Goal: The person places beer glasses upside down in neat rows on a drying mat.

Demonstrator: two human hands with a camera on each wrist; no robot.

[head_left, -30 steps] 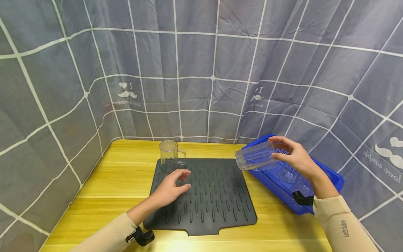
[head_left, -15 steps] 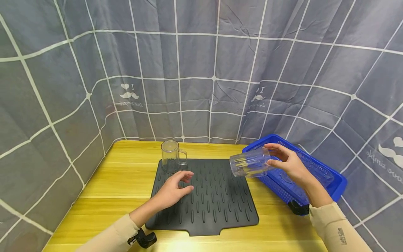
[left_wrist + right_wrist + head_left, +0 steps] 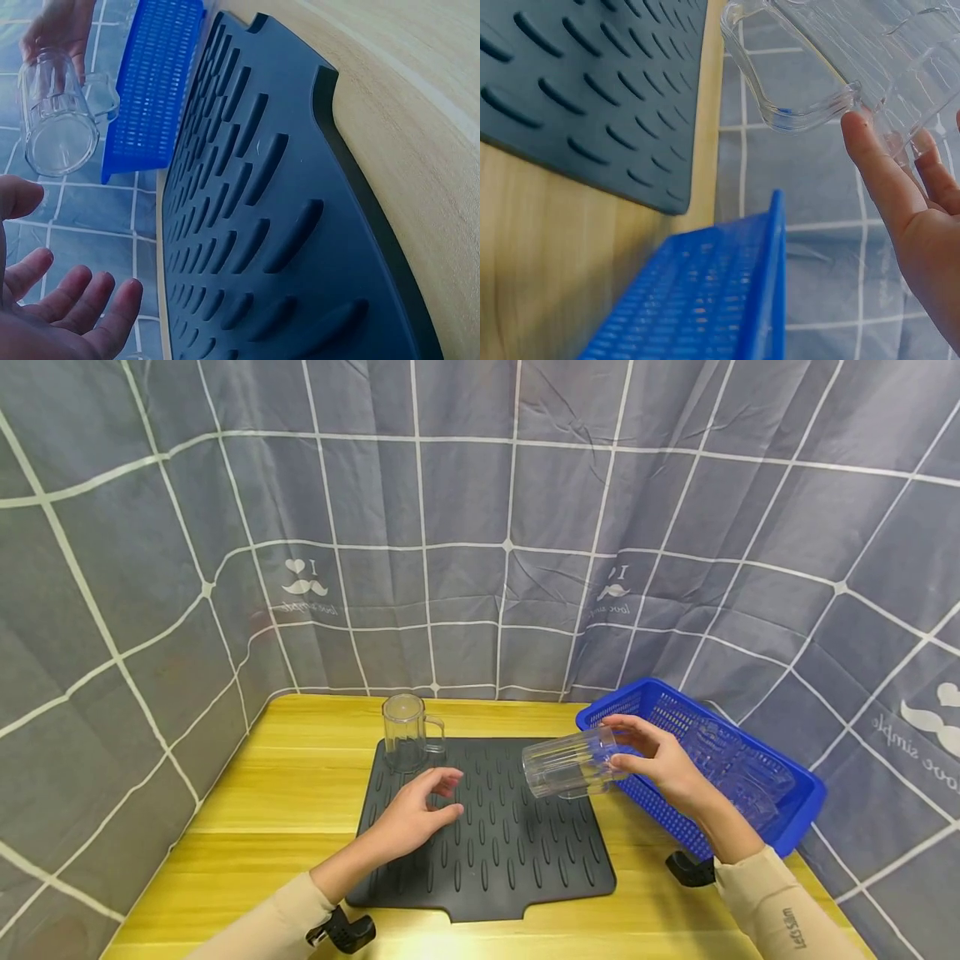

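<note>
Half-curled fingers of my right hand pinched a clear, ribbed glass mug, tilted sideways, aloft near a blue perforated plastic basket; my left hand, loosely curved and holding nothing, hovered over a black ridged mat.

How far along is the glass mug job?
Looks done: one mug stands on the black mat. In hand: a second mug, tilted in the right hand. Probably left: the clear glassware in the blue basket; I can't count it.

"Lets Slim" on right sleeve; mirrored "love simple" on curtain
</note>
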